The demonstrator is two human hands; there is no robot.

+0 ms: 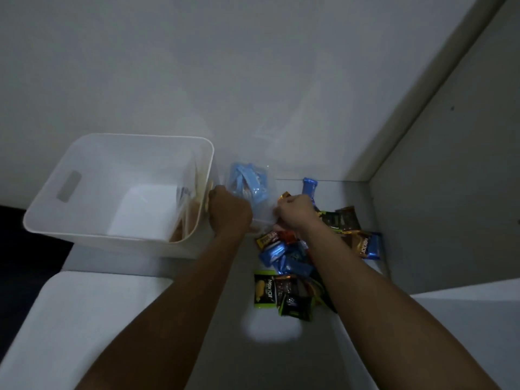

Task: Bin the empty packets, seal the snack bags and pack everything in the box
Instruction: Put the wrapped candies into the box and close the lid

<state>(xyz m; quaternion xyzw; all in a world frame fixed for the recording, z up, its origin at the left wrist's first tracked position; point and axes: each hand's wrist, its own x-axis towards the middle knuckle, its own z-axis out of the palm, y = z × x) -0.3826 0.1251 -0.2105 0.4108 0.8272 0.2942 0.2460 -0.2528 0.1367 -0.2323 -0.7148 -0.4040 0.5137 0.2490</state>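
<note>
Dimly lit, both the left hand and right hand pinch a clear bag. Its blue packets could spill if the seal slips beside the box.

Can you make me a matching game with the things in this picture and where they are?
Things:
1. white box
2. clear bag of blue packets
3. yellow-green packet
4. heap of snack packets

Places:
A. held between both hands
B. nearest front edge of the heap
C. far left on the surface
D. under the right arm

Pairs: 1-C, 2-A, 3-B, 4-D
</note>
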